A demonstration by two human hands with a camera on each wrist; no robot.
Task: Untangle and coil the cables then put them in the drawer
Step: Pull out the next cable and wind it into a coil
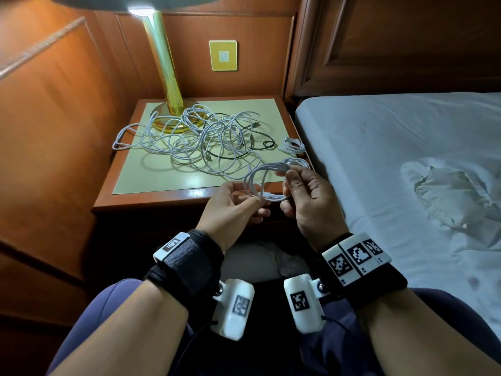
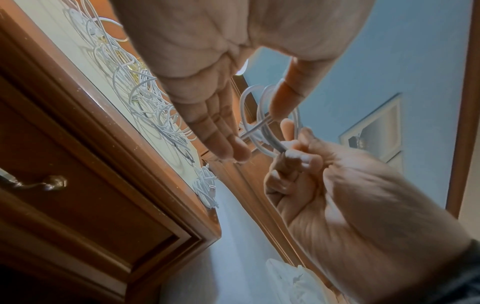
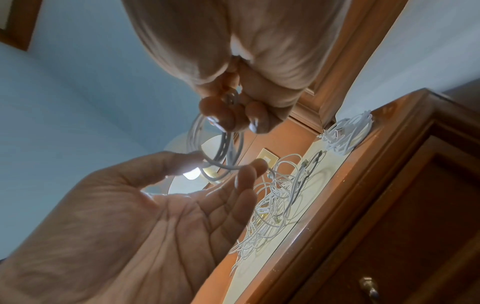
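Right hand (image 1: pixel 306 196) gripped a white cable coil (image 1: pixel 267 183), fingers curled around several smooth round loops. Left hand (image 1: pixel 233 204) pinched the lower part of the same coil between thumb and fingertips, with the other fingers nearly straight. Coil was held in the air, just above the front edge of the nightstand (image 1: pixel 151 198). One white plug lay along its lower loop.

Nightstand was glossy reddish wood with a pale, flat top panel. A loose tangle of cables (image 1: pixel 195 139) sprawled across it: thin white strands mostly, one dark cable (image 1: pixel 254 143) threaded through. Tangle touched the shiny brass lamp base (image 1: pixel 165 123). Two small wound bundles (image 1: pixel 292 145) sat at the right edge, near the bed (image 1: pixel 393 147) with its wrinkled pale sheet.

Wrist views showed what the head view did not: the closed wooden drawer front (image 2: pixel 78 205) below the top, with a dark metal handle (image 2: pixel 49 183). The left wrist view showed a plug on the nearest bundle.
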